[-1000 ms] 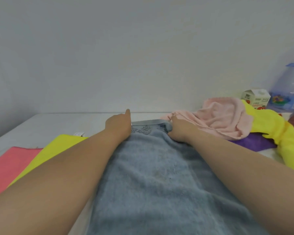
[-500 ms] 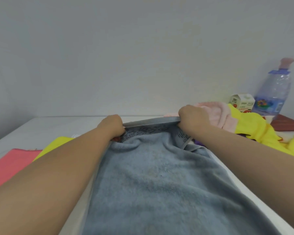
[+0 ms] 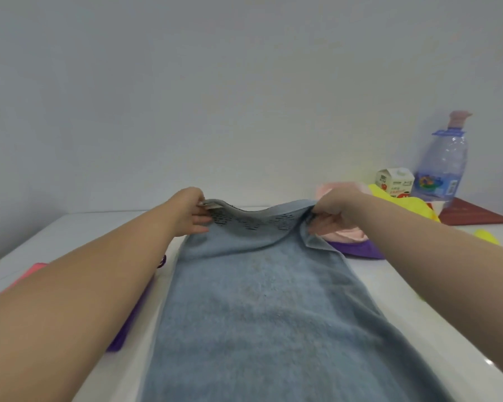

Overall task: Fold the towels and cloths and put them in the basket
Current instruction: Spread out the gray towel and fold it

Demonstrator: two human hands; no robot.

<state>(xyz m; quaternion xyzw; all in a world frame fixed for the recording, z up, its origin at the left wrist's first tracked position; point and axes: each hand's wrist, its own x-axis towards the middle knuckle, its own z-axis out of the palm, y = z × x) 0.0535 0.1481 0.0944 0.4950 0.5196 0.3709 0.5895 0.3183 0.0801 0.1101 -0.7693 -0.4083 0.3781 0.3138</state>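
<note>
From the head view, the only one I have, I am at the first fold of the blue-grey towel (image 3: 259,300), which lies lengthwise on the white table (image 3: 99,224) and runs from under my chin out to my hands. My left hand (image 3: 190,211) pinches the far left corner, with the fingers underneath and the hem pressed between them and the thumb. My right hand (image 3: 334,210) is curled round the far right corner, clamped on the cloth. Between the two grips the patterned far edge is raised off the table and sags a little in the middle, while the near part lies flat. As I judge it, the next move is to carry that edge towards me and lay it on the near end, keeping both corners level and the hem taut so the sides line up (the right side already has a small flap turned over, which I would smooth out). Past my right hand a pink towel (image 3: 349,235) sits on a purple cloth (image 3: 357,249), with a yellow cloth (image 3: 413,206) behind them, all unfolded. A second purple cloth (image 3: 122,338) and a coral one (image 3: 32,271) show beside my left forearm. Beyond the pile stand a small carton (image 3: 394,182) and a plastic bottle (image 3: 442,172), with a dark red folder (image 3: 471,213) lying flat by them. I cannot see the basket, so most of the task looks to be ahead of me.
</note>
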